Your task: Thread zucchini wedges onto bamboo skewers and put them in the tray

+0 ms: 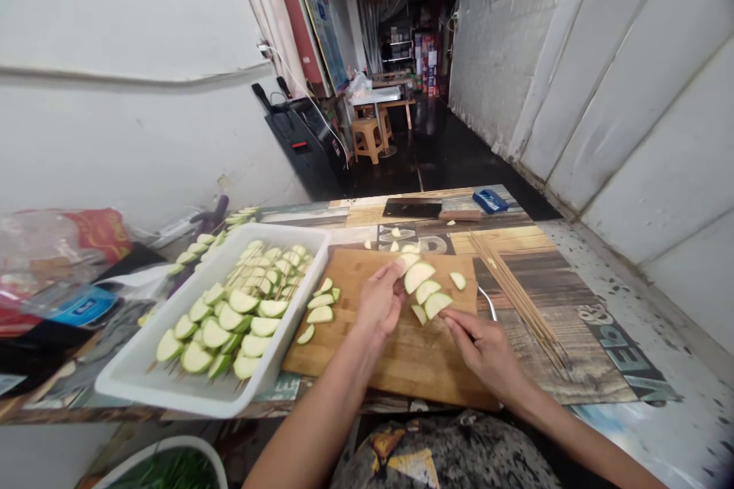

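Over a wooden cutting board [395,367], my left hand [379,299] pinches the top slice of a short row of pale green vegetable slices [423,292] threaded on a thin skewer. My right hand [485,348] is closed round the skewer's lower end, just below the bottom slice. A few loose slices [319,307] lie on the board's left part, and one [457,280] lies to the right of the row.
A white tray [172,390] at the left holds several finished skewers of slices. Bare bamboo skewers [519,294] lie right of the board. A cleaver [427,209] and a blue object [490,201] sit at the table's far edge. Bags clutter the left.
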Motion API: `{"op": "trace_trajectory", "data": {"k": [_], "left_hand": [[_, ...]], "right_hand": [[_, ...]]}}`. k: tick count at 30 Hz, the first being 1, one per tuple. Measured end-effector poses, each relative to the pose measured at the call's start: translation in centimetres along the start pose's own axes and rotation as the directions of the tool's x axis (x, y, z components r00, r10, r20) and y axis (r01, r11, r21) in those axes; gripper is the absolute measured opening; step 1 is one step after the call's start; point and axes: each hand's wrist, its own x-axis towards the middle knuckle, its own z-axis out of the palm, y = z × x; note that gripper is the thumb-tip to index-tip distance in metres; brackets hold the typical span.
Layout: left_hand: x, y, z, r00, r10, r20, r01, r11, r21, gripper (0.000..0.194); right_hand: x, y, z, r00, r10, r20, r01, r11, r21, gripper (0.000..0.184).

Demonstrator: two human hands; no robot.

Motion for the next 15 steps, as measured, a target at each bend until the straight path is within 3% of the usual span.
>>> {"op": "trace_trajectory", "data": {"k": [3,5,6,8,10,13,15], "left_hand": [[-0.6,-0.2,-1.0,0.996,0.048,0.072,-0.051,0.998,0.045,0.03],[-1.3,-0.6,-2.6,0.979,0.202,0.007,-0.201,0.969,0.147,0.038],[-1.8,-1.0,-3.6,0.95,0.311,-0.035,-0.294,0.925,0.24,0.038],[-3.0,-1.8,-6.0,0.856,0.516,-0.029,-0.44,0.757,0.483,0.034],[-4.4,-2.6,-8.2,0.756,0.651,0.067,-0.508,0.519,0.687,0.029],[-5.9,-3.4,-10.5,0.631,0.74,0.233,-0.544,0.207,0.813,0.025],[-6.2,-3.7,-11.2,0.598,0.736,0.318,-0.555,0.094,0.827,0.025]], "right_hand": [[0.3,0.0,0.2,1.0,0.001,-0.002,-0.001,1.0,-0.004,0.026],[0.4,0.0,0.3,1.0,-0.009,0.013,0.009,1.0,-0.004,0.026],[0.4,-0.1,0.4,0.999,-0.02,0.025,0.02,1.0,-0.006,0.027],[0.7,-0.4,0.4,0.996,-0.057,0.062,0.058,0.998,-0.015,0.027],[1.5,-0.9,0.3,0.985,-0.116,0.128,0.119,0.993,-0.018,0.026],[3.7,-2.2,0.3,0.934,-0.219,0.283,0.229,0.973,-0.002,0.024],[5.7,-3.6,0.7,0.882,-0.288,0.374,0.306,0.952,0.012,0.024]]}}
